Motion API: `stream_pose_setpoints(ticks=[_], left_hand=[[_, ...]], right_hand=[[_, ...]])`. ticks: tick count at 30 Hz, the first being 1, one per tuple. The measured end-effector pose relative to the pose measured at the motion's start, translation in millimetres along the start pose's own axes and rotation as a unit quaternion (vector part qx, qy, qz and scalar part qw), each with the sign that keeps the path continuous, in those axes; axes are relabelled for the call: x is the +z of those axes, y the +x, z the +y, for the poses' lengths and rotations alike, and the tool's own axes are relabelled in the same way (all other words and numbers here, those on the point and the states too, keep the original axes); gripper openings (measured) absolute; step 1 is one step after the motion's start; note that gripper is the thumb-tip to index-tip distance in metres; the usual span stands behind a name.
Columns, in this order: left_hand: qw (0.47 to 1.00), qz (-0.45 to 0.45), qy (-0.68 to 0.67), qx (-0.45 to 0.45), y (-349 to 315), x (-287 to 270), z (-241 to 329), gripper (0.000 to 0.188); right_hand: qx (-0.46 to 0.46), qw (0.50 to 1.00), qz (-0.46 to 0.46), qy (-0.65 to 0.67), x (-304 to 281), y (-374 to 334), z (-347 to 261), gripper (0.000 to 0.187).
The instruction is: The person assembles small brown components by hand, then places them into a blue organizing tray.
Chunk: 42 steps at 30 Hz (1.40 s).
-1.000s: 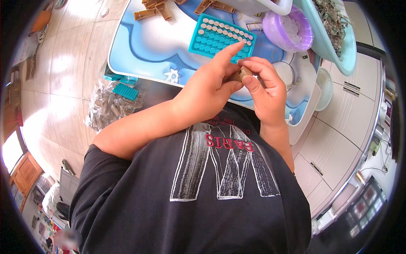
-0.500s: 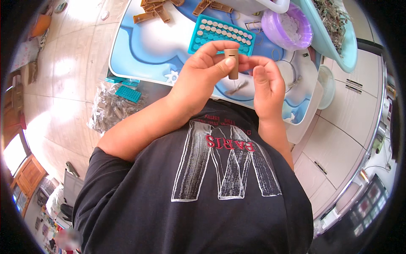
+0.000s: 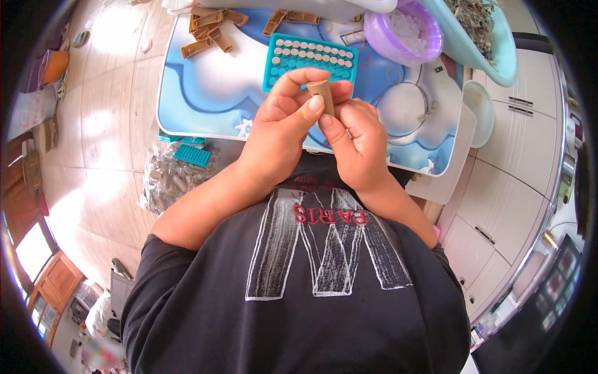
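Note:
A small tan tube-shaped piece (image 3: 322, 93) with a dark slot in its side is held up over the near edge of the table, tilted slightly. My left hand (image 3: 284, 115) pinches it between thumb and fingers. At its lower end my right hand (image 3: 358, 134) is closed, thumb tip against the tube; whether anything else is in those fingers is hidden. Just beyond both hands lies a teal tray (image 3: 272, 61) with rows of round whitish pieces, its near part covered by my fingers.
The blue-and-white table (image 3: 205, 100) carries brown plastic pieces (image 3: 212, 28) and a purple bowl (image 3: 372, 31) of white bits. A pale blue basin (image 3: 504, 59) holds small parts at the right. On the left, a clear bag (image 3: 171, 181) and a small teal tray (image 3: 192, 156) lie below the table.
My right hand has moved in from the right and closed at the tube's lower end. The tube has tilted. The whole view has shifted somewhat.

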<state>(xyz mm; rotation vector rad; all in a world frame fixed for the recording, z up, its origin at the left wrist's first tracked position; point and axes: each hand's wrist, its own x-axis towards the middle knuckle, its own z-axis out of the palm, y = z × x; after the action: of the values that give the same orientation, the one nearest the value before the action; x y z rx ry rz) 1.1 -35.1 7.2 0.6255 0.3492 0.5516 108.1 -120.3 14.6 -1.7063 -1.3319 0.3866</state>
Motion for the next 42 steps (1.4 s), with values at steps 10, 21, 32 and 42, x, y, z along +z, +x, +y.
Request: stream_pose_setpoints(ticks=[10, 21, 32, 42], left_hand=[[0.994, 0.054, 0.082, -0.048, -1, -6, 12, 0.041], [0.984, 0.067, 0.084, -0.144, 0, -4, 14, 0.042], [0.983, 0.084, -0.003, -0.164, 0, -5, 15, 0.040], [0.974, 0.029, -0.110, -0.197, 1, -19, 2, 0.033]], right_hand=[[-0.002, 0.982, 0.101, -0.157, -65, 42, 29, 0.015], [0.103, 0.915, -0.118, -0.373, -91, 135, 83, 0.019], [0.089, 0.991, 0.062, -0.074, -92, 111, 55, 0.018], [0.122, 0.967, 0.073, 0.213, -29, 19, 1, 0.006]])
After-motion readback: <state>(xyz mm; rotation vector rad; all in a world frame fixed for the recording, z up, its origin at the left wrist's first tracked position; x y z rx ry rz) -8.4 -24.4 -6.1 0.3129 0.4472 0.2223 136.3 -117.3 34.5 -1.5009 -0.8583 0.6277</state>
